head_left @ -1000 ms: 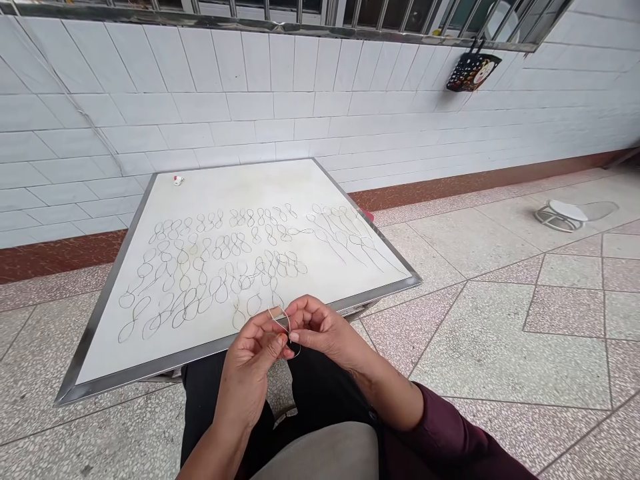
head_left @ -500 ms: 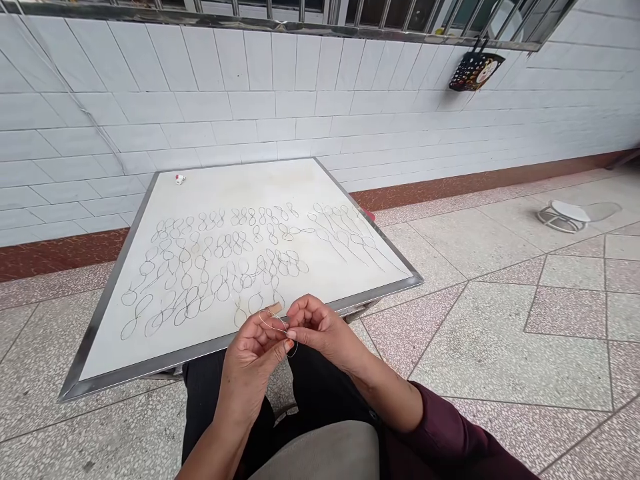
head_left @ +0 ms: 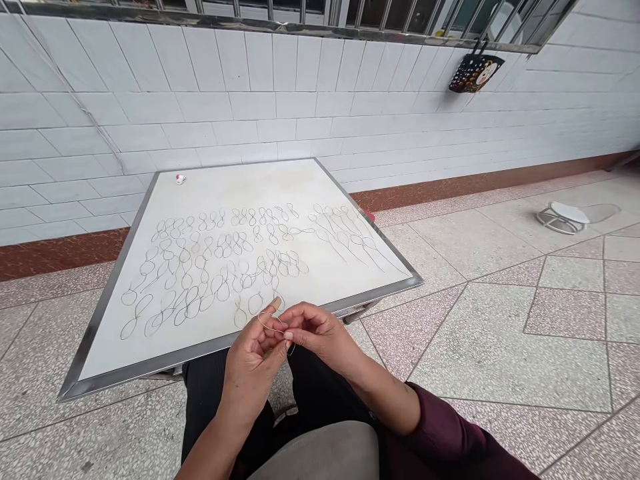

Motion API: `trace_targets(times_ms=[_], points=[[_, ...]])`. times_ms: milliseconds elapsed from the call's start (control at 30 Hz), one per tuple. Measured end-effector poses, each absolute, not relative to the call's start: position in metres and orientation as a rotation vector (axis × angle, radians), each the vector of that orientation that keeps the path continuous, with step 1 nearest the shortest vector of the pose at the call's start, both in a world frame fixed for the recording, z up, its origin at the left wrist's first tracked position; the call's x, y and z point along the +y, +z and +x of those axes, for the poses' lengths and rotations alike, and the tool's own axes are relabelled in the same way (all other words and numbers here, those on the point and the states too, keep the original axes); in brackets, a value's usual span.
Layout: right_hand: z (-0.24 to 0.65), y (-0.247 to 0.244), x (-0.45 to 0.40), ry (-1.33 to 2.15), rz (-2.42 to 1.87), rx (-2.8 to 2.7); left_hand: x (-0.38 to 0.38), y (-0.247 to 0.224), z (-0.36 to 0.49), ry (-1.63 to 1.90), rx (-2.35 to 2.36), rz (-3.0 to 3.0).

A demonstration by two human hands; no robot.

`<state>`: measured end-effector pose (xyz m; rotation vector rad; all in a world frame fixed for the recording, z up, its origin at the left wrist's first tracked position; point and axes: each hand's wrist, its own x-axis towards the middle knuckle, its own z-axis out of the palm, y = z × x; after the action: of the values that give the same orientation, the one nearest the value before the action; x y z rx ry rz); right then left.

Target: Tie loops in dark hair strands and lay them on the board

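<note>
Between my hands is a thin, pale looped wire point(head_left: 269, 325), held just over the near edge of the white table point(head_left: 240, 181). My left hand point(head_left: 255, 357) pinches it with thumb and fingers, and one fingertip has a tan wrap. From the other side my right hand point(head_left: 315, 333) pinches the same wire, its thumb and fingertips close to my left thumb. A small loop hangs below the fingertips. Several rows of twisted wire loops point(head_left: 190, 303), many shaped like a figure eight, lie on the table. Straighter, long-tailed loops point(head_left: 345, 233) lie at its right side.
A small white and red item point(head_left: 181, 179) sits at the table's far left corner. The metal table rim point(head_left: 145, 372) runs just ahead of my lap. Behind stands a tiled wall with a hanging dark bag point(head_left: 476, 71). A white stool point(head_left: 564, 217) stands on the floor at right.
My right hand has moved slightly down and left, and its fingers have closed in nearer to my left fingertips. The wire stays held between both hands.
</note>
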<state>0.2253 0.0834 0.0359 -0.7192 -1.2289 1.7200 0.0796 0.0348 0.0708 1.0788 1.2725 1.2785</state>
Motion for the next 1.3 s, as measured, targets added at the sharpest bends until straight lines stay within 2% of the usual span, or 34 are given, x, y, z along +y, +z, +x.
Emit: trace_targets(times_ms=[300, 867, 1300], points=[[0.227, 0.040, 0.085, 1.761, -0.742, -1.204, 0.036, 0.063, 0.070, 1.220, 1.325, 1.149], [0.232, 0.045, 0.084, 1.889, -0.712, -1.185, 0.042, 0.071, 0.057, 1.033, 1.030, 0.723], [0.227, 0.044, 0.079, 1.874, -0.636, -1.323, 0.043, 0.059, 0.063, 1.120, 1.146, 0.708]])
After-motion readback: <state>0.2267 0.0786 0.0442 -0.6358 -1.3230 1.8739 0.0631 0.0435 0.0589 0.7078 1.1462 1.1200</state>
